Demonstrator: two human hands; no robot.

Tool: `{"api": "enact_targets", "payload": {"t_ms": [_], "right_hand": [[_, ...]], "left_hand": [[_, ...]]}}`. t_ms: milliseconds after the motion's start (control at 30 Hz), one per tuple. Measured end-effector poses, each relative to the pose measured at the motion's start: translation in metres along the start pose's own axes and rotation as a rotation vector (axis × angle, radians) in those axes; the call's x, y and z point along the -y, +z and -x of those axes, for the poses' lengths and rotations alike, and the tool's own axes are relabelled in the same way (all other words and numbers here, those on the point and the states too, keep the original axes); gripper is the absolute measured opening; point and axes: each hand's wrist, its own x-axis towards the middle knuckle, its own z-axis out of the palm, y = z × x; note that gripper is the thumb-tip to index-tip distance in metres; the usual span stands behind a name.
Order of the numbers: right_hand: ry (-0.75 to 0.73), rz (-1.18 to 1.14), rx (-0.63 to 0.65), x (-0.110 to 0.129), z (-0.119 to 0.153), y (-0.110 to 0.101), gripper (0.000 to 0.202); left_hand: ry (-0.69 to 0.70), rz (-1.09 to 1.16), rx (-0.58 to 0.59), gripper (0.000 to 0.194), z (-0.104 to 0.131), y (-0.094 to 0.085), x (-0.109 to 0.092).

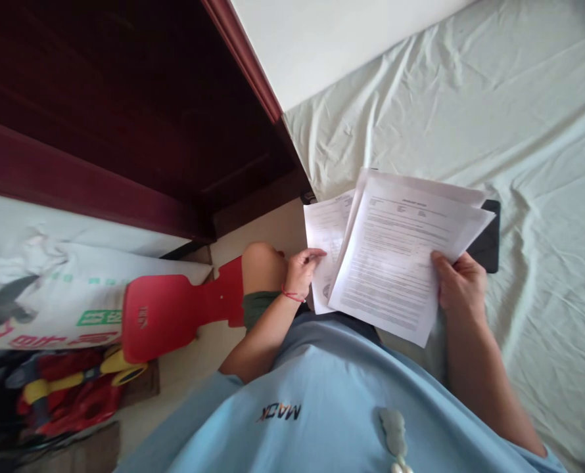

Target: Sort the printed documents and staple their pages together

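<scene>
Several printed sheets are fanned out over my lap and the edge of a pale bedsheet. My right hand pinches their right edge, thumb on top and fingers beneath. At the left, my left hand, with a red string on its wrist, has thumb and fingers closed on the edge of another printed sheet. That sheet lies partly under the others. A dark phone rests on the bedsheet, partly covered by the papers' right corner.
The wrinkled bedsheet spreads to the right. Dark red wooden furniture stands at the upper left. Below it are a red plastic seat, a large white printed sack and a yellow-and-grey object on red material.
</scene>
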Motion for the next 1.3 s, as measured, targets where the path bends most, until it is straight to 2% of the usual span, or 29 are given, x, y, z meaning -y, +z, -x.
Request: {"api": "enact_targets", "payload": {"t_ms": [33, 100, 200, 300, 500, 733, 867, 1067, 1167, 1300], "right_hand": [[0.005, 0.007, 0.022, -0.002, 0.000, 0.000, 0.032], [0.004, 0.037, 0.054, -0.006, -0.001, -0.002, 0.035], [-0.004, 0.071, 0.071, -0.014, -0.002, -0.006, 0.037], [-0.014, 0.086, 0.072, -0.017, -0.004, -0.008, 0.035], [0.032, 0.123, 0.136, -0.014, -0.004, -0.009, 0.034], [0.077, 0.120, 0.218, -0.007, 0.001, -0.007, 0.036], [0.082, 0.109, 0.208, -0.005, 0.001, -0.006, 0.041], [0.018, 0.212, 0.187, -0.009, -0.002, -0.007, 0.043], [-0.008, 0.270, 0.183, -0.012, -0.003, -0.007, 0.040], [-0.032, 0.317, 0.156, -0.011, -0.002, -0.007, 0.038]], "left_hand": [[-0.004, -0.014, 0.031, 0.029, 0.002, 0.001, -0.004], [-0.012, 0.012, 0.104, 0.029, 0.008, 0.006, -0.012], [-0.001, 0.024, 0.190, 0.040, 0.012, 0.013, -0.018], [0.006, -0.041, 0.226, 0.053, 0.011, 0.016, -0.013], [0.027, -0.130, 0.190, 0.057, 0.007, 0.015, -0.001], [0.066, -0.142, 0.188, 0.044, 0.002, 0.016, -0.008], [0.058, -0.192, 0.123, 0.035, -0.001, 0.021, -0.012], [-0.024, -0.031, 0.041, 0.059, -0.001, 0.032, -0.016], [0.029, 0.013, 0.041, 0.062, 0.001, 0.033, -0.018], [0.122, -0.040, 0.083, 0.056, 0.004, 0.032, -0.015]]}}
